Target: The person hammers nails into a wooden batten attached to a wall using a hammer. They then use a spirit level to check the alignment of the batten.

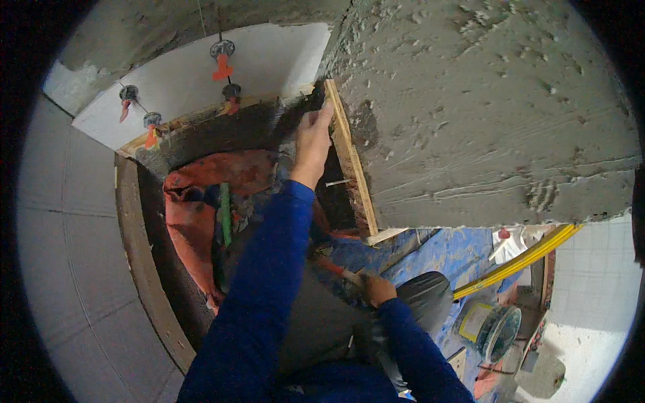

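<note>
A narrow wooden board [354, 164] stands along the edge of the wet plastered wall. My left hand [314, 141] holds it near its upper end, with the thumb side against the wood and some fingers hidden. Lower down, a nail [338, 183] sticks out sideways from the board. Beside my knee, my right hand [377, 290] is closed around the handle of what looks like a hammer [334, 269], partly reddish. Its dark head end is hard to make out against the background.
Grey textured plaster [484, 121] covers the wall at right. An insulation panel [275, 60] with orange-capped fittings is at upper left. Below lie a red bag [191, 228] and a green-handled object [226, 213]. A bucket [500, 334], yellow level [517, 262] and blue sheet [423, 262] are at lower right.
</note>
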`<move>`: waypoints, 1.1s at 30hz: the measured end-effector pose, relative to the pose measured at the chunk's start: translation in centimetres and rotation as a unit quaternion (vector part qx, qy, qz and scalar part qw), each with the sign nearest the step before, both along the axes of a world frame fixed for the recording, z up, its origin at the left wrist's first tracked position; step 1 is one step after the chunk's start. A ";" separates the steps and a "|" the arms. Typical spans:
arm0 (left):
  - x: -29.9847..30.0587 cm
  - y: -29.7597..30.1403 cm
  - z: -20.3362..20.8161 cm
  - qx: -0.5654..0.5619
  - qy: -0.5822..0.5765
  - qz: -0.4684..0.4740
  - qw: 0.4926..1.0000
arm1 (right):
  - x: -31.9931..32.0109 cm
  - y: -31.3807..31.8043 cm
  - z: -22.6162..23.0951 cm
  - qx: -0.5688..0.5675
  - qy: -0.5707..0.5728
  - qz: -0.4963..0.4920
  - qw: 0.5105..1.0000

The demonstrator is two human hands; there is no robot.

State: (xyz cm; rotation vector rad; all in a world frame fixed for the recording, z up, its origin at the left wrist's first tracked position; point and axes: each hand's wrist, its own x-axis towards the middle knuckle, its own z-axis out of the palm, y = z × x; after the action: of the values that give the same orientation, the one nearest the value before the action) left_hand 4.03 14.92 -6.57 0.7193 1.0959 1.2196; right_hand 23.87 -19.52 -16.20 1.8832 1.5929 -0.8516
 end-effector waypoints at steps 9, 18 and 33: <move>-2.3 -0.8 -0.3 0.017 -0.043 -0.041 0.998 | -3.3 0.7 5.9 0.028 0.062 0.042 0.997; -2.1 0.4 -2.0 -0.021 -0.058 -0.008 0.998 | -3.2 0.1 5.0 0.079 0.163 0.042 0.983; -1.1 0.3 -0.9 0.056 -0.103 0.013 0.993 | -5.9 1.3 2.3 0.000 0.203 0.035 0.978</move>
State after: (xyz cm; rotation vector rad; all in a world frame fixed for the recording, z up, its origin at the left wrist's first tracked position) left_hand 2.92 15.23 -7.50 0.6496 0.8734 1.3545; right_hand 17.98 -18.26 -13.88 1.7154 1.8806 -1.2667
